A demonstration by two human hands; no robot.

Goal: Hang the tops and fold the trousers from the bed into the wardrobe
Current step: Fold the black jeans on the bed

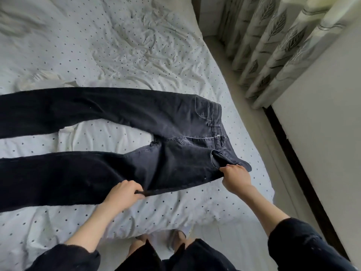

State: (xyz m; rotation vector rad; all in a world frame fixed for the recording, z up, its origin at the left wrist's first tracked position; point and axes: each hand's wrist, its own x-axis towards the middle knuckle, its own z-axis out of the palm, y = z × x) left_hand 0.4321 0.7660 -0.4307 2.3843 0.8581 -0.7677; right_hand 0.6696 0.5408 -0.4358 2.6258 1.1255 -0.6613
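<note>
Two legs of the dark jeans (109, 137) run in from the left edge of the frame and lie spread apart on the dotted bedsheet (136, 55), waistband toward centre right. At lower centre, the left hand (125, 192) pinches the near leg's outer seam. Further right, the right hand (235, 176) grips the near waistband corner. This two-point hold probably serves to lift the near leg over the far one. Patterned curtains (273, 45) hang at upper right.
</note>
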